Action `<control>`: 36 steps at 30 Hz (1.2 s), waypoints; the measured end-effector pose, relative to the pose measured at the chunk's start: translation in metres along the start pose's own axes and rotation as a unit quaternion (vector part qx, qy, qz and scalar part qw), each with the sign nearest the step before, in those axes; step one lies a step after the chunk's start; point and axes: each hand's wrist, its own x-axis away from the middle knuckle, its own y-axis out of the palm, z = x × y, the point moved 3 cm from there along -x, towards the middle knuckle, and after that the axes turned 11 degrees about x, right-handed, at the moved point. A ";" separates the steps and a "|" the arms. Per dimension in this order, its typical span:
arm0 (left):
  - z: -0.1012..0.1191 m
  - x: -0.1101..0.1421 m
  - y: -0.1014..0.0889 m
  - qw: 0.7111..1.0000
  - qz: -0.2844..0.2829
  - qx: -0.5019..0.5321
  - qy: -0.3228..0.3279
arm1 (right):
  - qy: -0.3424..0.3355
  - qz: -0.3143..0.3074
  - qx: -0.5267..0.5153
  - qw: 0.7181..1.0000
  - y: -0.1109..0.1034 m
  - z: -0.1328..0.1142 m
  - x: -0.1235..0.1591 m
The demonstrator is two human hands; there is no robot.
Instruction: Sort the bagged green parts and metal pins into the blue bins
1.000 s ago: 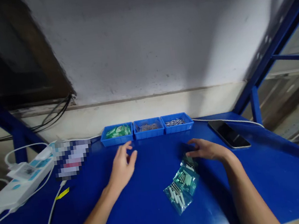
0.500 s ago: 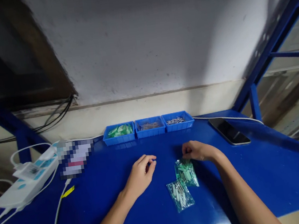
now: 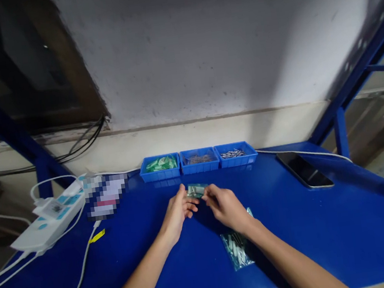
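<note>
A small greenish clear plastic bag [image 3: 195,191] with light-coloured pieces inside is raised above the blue table in front of the bins. My right hand [image 3: 225,205] pinches its right end between thumb and fingers. At the bag's left end is my left hand [image 3: 178,210], thumb up and fingers spread apart below the bag; whether it touches the bag is hard to tell. Under my right forearm lies another bag [image 3: 235,251], holding white plugs and thin metal screws. Behind my right wrist, only a sliver of a further bag [image 3: 249,212] shows.
Three blue bins stand along the wall: one with green bags [image 3: 160,168], one with brownish thin pieces [image 3: 199,160], one with metal screws [image 3: 236,154]. A phone [image 3: 305,170] lies right. A power strip [image 3: 51,221] and white cables [image 3: 83,271] occupy the left.
My right hand has picked up one bag from the row and carried it left and up. My left hand has moved right to meet it. The view has shifted slightly.
</note>
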 end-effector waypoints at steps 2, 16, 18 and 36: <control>0.003 -0.002 -0.005 1.000 0.002 0.001 0.028 | -0.024 -0.002 0.016 1.000 0.006 -0.006 0.002; 0.013 0.014 0.010 0.867 -0.099 -0.370 0.318 | 0.169 0.024 -0.214 0.962 0.005 0.020 -0.004; 0.014 0.012 0.006 0.892 -0.066 -0.342 0.286 | 0.169 0.035 -0.240 0.955 0.005 0.020 -0.004; 0.021 0.012 -0.003 0.896 -0.015 -0.314 0.313 | 0.122 0.039 -0.167 0.978 0.002 0.004 0.000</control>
